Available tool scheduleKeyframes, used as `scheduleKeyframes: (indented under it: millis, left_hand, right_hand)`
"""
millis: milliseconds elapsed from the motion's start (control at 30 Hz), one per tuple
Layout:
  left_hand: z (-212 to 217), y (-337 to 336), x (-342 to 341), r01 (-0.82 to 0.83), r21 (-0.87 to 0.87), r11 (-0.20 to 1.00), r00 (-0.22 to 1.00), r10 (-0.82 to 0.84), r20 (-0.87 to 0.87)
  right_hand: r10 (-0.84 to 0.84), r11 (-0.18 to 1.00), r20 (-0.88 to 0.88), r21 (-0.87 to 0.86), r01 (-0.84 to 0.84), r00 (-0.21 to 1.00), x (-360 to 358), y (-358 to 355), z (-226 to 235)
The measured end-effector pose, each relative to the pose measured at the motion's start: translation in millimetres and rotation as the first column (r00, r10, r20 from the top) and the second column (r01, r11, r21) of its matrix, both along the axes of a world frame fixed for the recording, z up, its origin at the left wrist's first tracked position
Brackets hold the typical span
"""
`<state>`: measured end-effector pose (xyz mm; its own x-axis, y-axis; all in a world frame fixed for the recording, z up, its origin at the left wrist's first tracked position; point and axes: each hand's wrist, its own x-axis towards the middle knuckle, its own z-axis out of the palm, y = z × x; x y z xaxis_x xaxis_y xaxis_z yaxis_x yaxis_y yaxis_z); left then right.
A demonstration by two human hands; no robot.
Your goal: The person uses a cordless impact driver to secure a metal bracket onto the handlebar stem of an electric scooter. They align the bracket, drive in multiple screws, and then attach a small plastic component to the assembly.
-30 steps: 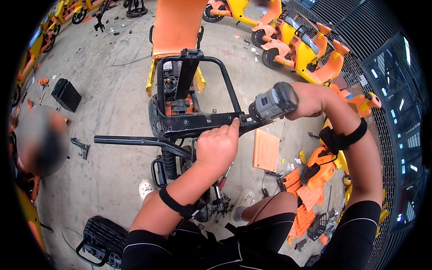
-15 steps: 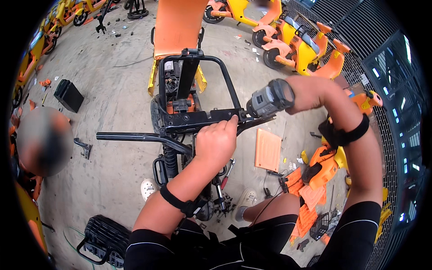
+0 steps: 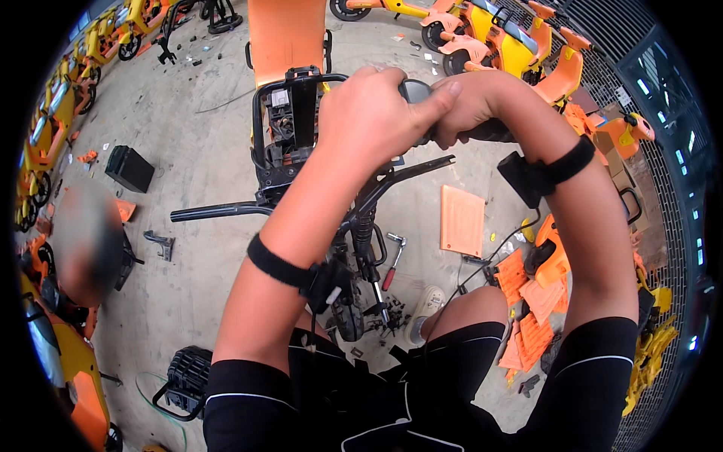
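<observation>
A grey power tool (image 3: 416, 90) is gripped by both hands above the stripped bike's black handlebar assembly (image 3: 301, 188). Left hand (image 3: 369, 113) is wrapped over it, thumb stretched across; right hand (image 3: 471, 105) is closed around the rear, so most of the body is hidden under the fingers. A black basket (image 3: 184, 377) sits on the floor lower left; contents can't be told.

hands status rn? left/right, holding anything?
Left hand: closed, gripping the front end of the grey power tool.
Right hand: closed around the same tool's body.
</observation>
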<state>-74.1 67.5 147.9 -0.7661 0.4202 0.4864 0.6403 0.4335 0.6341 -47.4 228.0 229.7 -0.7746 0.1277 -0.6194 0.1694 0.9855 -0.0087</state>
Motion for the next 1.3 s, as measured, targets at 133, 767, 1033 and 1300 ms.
scheduleKeyframes:
  millis: [133, 767, 1033, 1300]
  left_hand:
    - [6.6, 11.4, -3.3, 0.005, -0.094, 0.996, 1.000, -0.007, -0.023]
    - [-31.9, 36.0, -7.5, -0.105, 0.151, 0.983, 0.918, 0.154, -0.366]
    - [-33.3, 28.4, -0.3, -0.103, 0.166, 0.981, 0.900, 0.163, -0.404]
    - [-29.2, 31.3, -1.6, -0.095, 0.156, 0.983, 0.920, 0.146, -0.363]
  right_hand:
    - [0.067, 0.998, -0.092, 0.018, -0.065, 0.994, 8.7, 11.8, -6.2]
    - [0.468, 0.866, -0.675, 0.479, -0.145, 0.571, 65.6, 26.9, -63.5]
    - [0.549, 0.824, -0.681, 0.538, -0.177, 0.484, 65.1, 27.7, -64.2]
    - [0.475, 0.862, -0.697, 0.492, -0.123, 0.537, 72.8, 20.6, -61.5]
